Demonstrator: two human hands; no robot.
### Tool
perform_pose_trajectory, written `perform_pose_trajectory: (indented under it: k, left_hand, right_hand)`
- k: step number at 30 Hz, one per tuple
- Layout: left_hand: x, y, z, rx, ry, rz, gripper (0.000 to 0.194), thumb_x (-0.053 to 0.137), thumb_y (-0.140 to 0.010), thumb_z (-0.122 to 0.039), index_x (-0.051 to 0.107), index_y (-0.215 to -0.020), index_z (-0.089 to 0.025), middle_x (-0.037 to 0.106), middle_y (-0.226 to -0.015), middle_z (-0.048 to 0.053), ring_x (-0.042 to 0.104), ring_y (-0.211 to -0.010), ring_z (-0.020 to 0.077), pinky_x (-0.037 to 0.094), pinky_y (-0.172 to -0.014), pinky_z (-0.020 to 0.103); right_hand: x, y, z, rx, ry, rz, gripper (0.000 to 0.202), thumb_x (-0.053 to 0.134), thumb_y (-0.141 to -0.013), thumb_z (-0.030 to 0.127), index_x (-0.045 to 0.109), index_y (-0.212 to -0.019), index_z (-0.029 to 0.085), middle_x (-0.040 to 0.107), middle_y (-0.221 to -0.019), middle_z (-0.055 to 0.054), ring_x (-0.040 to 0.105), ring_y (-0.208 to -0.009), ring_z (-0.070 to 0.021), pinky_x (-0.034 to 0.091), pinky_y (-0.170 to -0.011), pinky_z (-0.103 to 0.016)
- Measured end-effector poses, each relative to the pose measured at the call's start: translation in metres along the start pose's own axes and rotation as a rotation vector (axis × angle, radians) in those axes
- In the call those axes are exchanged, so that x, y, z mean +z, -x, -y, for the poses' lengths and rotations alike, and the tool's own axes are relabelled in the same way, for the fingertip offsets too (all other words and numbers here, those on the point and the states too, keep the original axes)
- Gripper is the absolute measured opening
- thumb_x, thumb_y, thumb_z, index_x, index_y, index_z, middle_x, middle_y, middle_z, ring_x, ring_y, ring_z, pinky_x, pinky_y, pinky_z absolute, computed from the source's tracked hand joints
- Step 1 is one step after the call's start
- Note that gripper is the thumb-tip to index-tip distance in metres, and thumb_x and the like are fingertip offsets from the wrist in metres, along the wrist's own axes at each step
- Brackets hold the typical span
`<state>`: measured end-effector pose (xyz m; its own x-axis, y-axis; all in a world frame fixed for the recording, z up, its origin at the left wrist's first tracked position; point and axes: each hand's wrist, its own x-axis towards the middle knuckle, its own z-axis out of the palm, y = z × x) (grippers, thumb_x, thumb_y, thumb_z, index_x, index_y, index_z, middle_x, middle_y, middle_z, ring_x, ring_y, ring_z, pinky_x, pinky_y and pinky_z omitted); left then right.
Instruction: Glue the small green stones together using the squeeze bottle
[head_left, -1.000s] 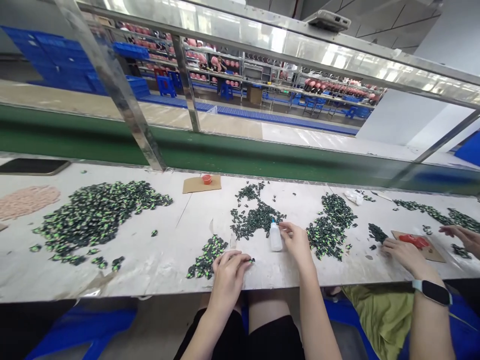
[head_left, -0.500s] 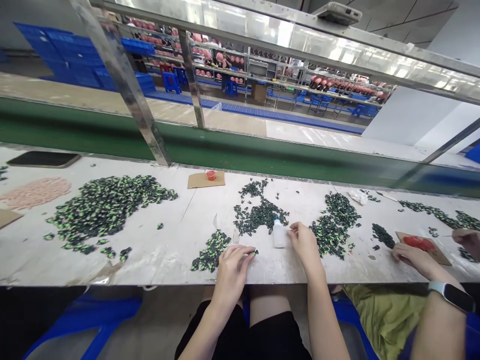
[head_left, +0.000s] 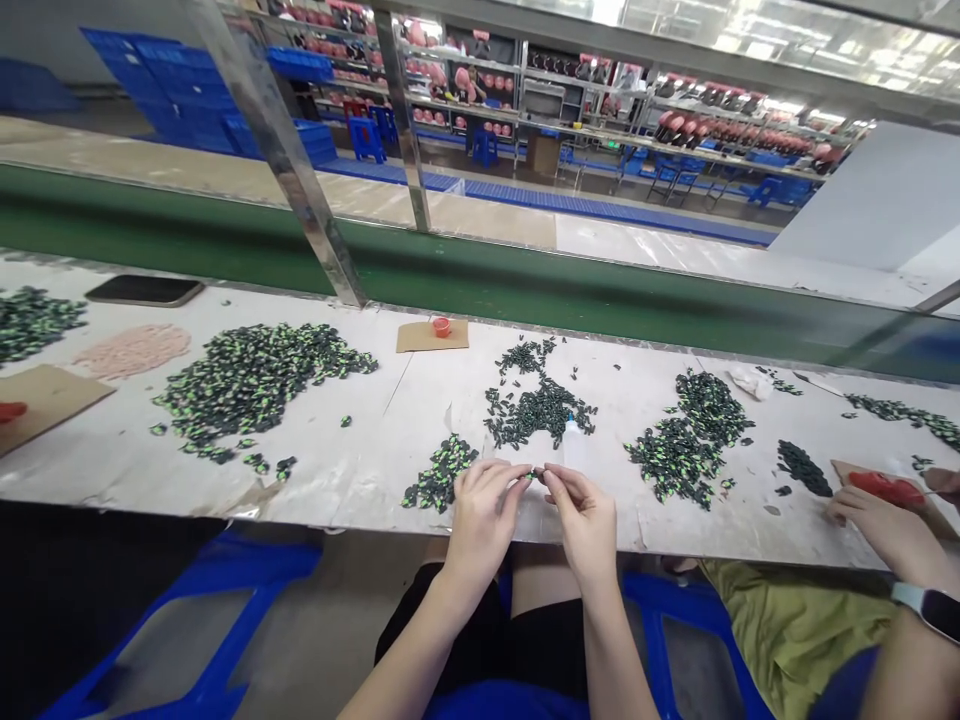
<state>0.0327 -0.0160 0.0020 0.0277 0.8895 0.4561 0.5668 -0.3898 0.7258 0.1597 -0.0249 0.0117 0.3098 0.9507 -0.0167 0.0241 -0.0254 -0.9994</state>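
Nearest: our left hand (head_left: 484, 510) and right hand (head_left: 589, 515), together above the bench (head_left: 352, 480), fingertips pinched on a small dark part (head_left: 534, 474) between them; one piece or two, we cannot tell. Best we steady hand against hand and pinch lightly, fingertips clear of the spot being worked. Half a second ago our right hand stood apart, beside the white bottle (head_left: 574, 447); now it meets the left. Green-flecked heap (head_left: 439, 475) just beside the left hand. Farther: loose dark pieces (head_left: 536, 410); then red cup (head_left: 441, 327) on cardboard (head_left: 414, 338).
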Motion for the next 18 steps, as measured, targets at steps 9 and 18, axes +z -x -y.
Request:
perform_pose_trajectory:
  k: [9,18]
  left_hand:
    - [-0.002,-0.004,0.005,-0.026,0.182,0.079,0.016,0.056,-0.089,-0.02,0.072,-0.093,-0.023,0.073,-0.09,0.006,0.064,-0.091,0.0229,0.049,-0.085,0.04]
    - [-0.011,-0.013,0.006,-0.038,0.467,0.199,0.014,0.061,-0.084,-0.018,0.074,-0.09,-0.021,0.072,-0.086,0.007,0.062,-0.092,0.0208,0.052,-0.083,0.034]
  right_hand:
    - [-0.005,0.0,0.001,-0.034,0.044,0.086,0.022,0.07,-0.075,0.039,0.077,-0.084,0.02,0.077,-0.088,-0.008,0.073,-0.082,-0.0249,0.06,-0.074,-0.036]
    - [-0.011,0.001,-0.006,-0.383,0.064,0.123,0.008,0.068,-0.08,0.022,0.076,-0.082,0.022,0.073,-0.08,-0.005,0.069,-0.077,-0.0186,0.058,-0.069,-0.031]
